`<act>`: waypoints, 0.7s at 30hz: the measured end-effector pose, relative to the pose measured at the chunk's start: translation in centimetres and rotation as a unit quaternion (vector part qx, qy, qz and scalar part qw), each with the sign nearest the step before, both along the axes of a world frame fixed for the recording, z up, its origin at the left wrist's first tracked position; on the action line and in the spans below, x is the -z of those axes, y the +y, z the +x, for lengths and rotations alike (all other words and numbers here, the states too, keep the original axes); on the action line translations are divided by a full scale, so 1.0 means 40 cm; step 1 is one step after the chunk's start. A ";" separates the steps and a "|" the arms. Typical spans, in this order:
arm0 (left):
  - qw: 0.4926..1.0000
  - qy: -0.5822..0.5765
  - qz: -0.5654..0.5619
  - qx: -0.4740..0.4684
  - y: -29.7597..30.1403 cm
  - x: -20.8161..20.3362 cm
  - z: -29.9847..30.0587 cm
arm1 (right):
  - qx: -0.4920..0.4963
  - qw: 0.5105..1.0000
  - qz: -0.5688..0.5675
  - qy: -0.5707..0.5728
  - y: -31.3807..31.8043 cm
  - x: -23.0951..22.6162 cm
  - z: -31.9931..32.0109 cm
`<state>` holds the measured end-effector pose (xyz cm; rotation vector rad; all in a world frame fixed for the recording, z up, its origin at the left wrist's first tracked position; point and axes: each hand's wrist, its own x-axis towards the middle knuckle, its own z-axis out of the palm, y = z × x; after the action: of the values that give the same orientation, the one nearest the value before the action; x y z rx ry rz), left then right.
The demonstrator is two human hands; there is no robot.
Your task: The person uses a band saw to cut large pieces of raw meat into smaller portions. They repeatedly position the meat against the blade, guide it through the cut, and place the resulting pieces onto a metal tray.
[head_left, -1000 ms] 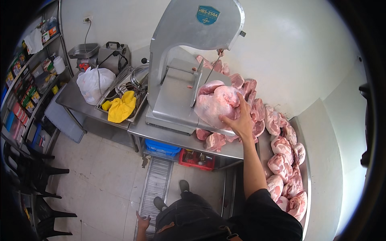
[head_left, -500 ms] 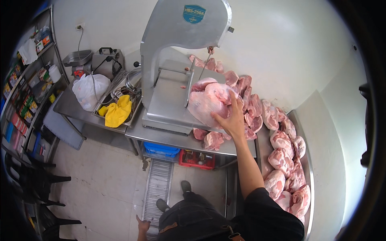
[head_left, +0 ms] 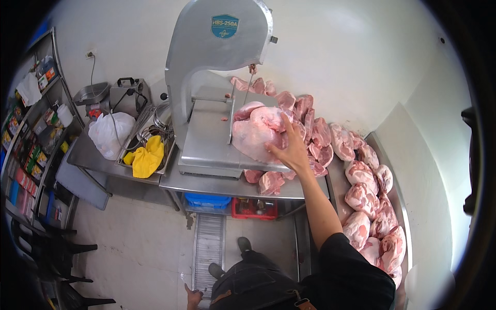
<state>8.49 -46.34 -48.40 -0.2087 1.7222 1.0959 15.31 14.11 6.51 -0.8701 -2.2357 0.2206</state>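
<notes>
A large pale-pink piece of raw pork (head_left: 256,135) rests on the steel table (head_left: 206,126) of a grey meat band saw (head_left: 206,46). My right hand (head_left: 293,150) grips its right side, thumb and fingers spread over the surface. The pork's left side lies along an upright guide plate (head_left: 230,121). Just behind its top edge the thin saw blade (head_left: 249,85) runs down; whether it touches the meat I cannot tell. My left hand (head_left: 194,298) hangs low by my apron with a finger stretched out, apparently holding nothing.
Cut meat slices (head_left: 304,106) crowd behind and right of the saw. Several big meat pieces (head_left: 361,199) fill a steel trough at right. Left of the saw are a yellow cloth (head_left: 148,157), white plastic bag (head_left: 111,135) and steel machine (head_left: 129,95). Black chairs (head_left: 57,263) stand lower left.
The whole view has shifted slightly, so the saw and table appear further left. My right hand keeps its grip on the pork, with little visible movement against the saw.
</notes>
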 end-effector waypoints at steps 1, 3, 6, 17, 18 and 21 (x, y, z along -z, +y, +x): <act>1.000 0.002 0.010 0.005 0.000 -0.003 -0.002 | 0.003 1.000 0.003 -0.005 0.001 0.000 0.000; 1.000 0.002 0.023 0.005 0.002 -0.007 -0.008 | 0.002 1.000 -0.003 -0.003 0.000 -0.002 0.000; 0.996 -0.017 0.087 -0.008 0.009 -0.005 -0.046 | 0.007 0.999 -0.032 0.010 -0.005 -0.004 0.005; 0.997 0.017 0.030 0.070 0.043 -0.007 -0.065 | 0.003 0.999 -0.035 0.024 0.012 0.003 -0.005; 0.997 0.012 0.029 0.068 0.047 -0.009 -0.067 | 0.003 0.999 -0.038 0.024 0.019 0.007 -0.006; 0.997 0.033 0.021 0.061 0.054 -0.006 -0.062 | 0.002 0.999 -0.048 0.021 0.027 0.005 -0.012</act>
<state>6.00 -44.18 -48.16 -0.0405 1.7441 1.0587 14.83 15.20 6.31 -0.9133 -2.1988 0.3434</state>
